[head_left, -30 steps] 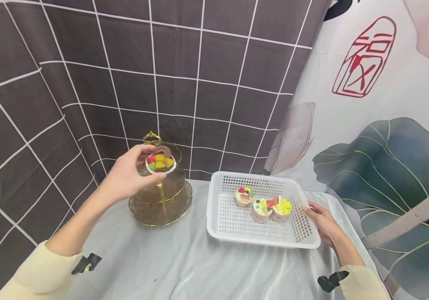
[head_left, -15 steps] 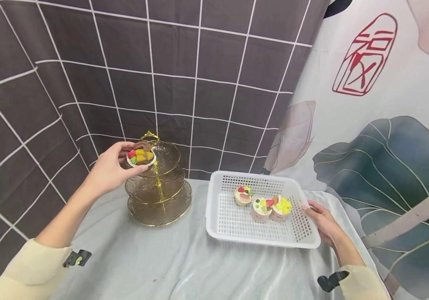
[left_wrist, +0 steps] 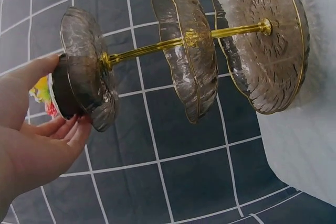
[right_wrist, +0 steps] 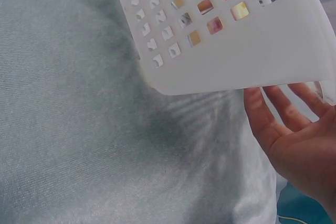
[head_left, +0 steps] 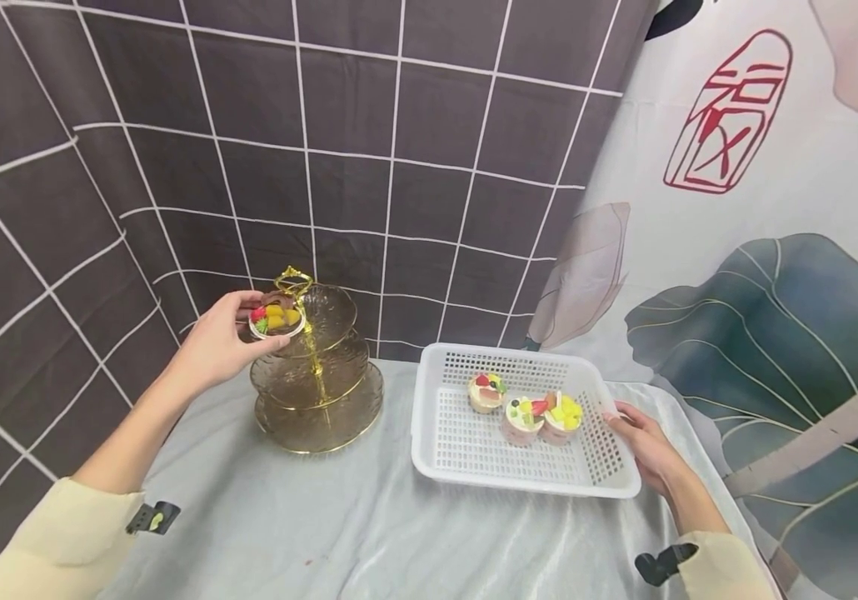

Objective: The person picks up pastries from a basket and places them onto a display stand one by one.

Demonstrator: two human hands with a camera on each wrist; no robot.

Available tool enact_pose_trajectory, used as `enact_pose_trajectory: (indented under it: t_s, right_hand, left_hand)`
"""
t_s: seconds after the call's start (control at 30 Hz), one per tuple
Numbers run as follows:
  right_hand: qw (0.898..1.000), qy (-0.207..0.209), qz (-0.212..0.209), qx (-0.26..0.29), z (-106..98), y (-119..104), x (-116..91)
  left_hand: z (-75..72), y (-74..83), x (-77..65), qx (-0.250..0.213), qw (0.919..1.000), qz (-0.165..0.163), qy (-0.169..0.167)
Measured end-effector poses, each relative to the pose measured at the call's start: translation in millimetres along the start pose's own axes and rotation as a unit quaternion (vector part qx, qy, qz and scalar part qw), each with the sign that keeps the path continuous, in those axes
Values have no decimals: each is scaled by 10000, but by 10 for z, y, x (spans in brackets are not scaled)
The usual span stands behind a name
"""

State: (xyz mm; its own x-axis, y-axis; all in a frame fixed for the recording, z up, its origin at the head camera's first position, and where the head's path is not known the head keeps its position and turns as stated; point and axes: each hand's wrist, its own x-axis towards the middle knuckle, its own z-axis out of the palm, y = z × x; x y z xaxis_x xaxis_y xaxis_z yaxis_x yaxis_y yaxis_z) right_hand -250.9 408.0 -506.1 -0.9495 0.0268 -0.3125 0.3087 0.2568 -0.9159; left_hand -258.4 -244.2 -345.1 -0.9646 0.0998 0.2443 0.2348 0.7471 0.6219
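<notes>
My left hand (head_left: 215,337) holds a small fruit-topped cupcake (head_left: 276,319) between thumb and fingers, at the left side of the top plate of a three-tier glass stand (head_left: 316,429). In the left wrist view the cupcake's dark cup (left_wrist: 64,90) overlaps the stand's top plate (left_wrist: 84,30), with fingertips right at the plate's edge. My right hand (head_left: 646,442) grips the right end of a white plastic basket (head_left: 466,457), thumb on the rim. Its fingers (right_wrist: 257,111) reach behind the basket wall in the right wrist view.
Three more cupcakes (head_left: 523,421) with fruit tops stand in the basket. The stand has a gold post and a gold ring handle (head_left: 292,282). A pale cloth (head_left: 369,525) covers the table. Dark gridded fabric (head_left: 354,192) hangs close behind the stand.
My left hand has moved left with the cupcake, from in front of the stand's post to the top plate's left side. The ring handle has shifted slightly left. My right hand stays on the basket.
</notes>
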Motion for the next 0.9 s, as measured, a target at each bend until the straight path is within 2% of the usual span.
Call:
enact_pose_trajectory:
  t_s: [0.17,0.43,0.6,0.9]
  right_hand:
    - [10000,6,21,-28,-6,7,-11]
    - [9999,82,79,-22,12,3,1]
    - [10000,47,15,-24,15,2,-10]
    - [10000,33,-16,-10,23,-2,-27]
  left_hand:
    - [-10,15,-82,-90,9999,82,102]
    - [-133,185,-222,105,9940,617,901]
    - [-179,361,-318,175,9884,914,1199]
    - [-53,727,-387,-244,9807,1535,1190]
